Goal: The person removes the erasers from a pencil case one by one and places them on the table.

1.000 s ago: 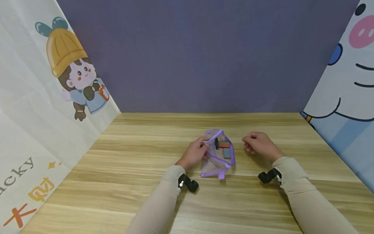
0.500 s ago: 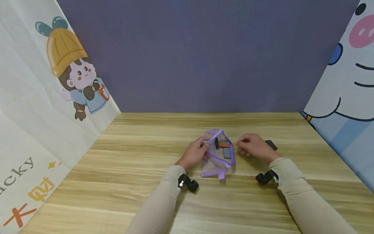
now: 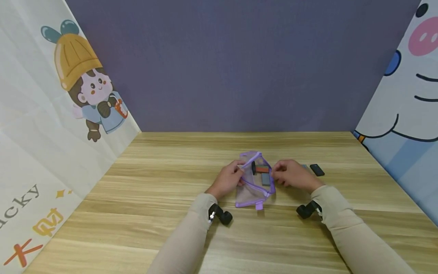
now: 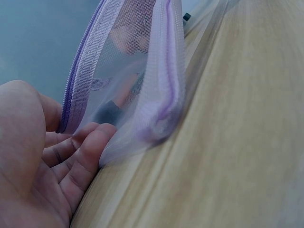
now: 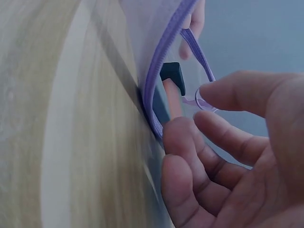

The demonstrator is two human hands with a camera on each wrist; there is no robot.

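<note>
A mesh zipper pouch (image 3: pixel 247 198) with purple edging lies on the table, its zipped mouth spread apart. My left hand (image 3: pixel 226 179) pinches the zipper edge of that mouth between thumb and fingers. Through the mesh show an orange-red bar (image 3: pixel 262 169), a grey-blue block (image 3: pixel 265 179) and a black piece (image 3: pixel 253 168). My right hand (image 3: pixel 295 175) is at the pouch's right edge, fingertips right at the purple border. In the right wrist view its thumb and index finger stand apart with nothing between them, the other fingers loosely bent. A small purple loop (image 5: pixel 198 102) shows beside the thumb.
A small dark rectangular thing (image 3: pixel 317 170) lies on the wooden table (image 3: pixel 137 198) behind the right hand, with a bluish item (image 3: pixel 304 166) partly hidden next to it. A dark blue panel (image 3: pixel 246 68) rises behind the table; printed cloths flank both sides.
My right hand has moved left to the pouch's edge, uncovering the dark rectangular thing and part of the bluish item. My left hand and the pouch have stayed put.
</note>
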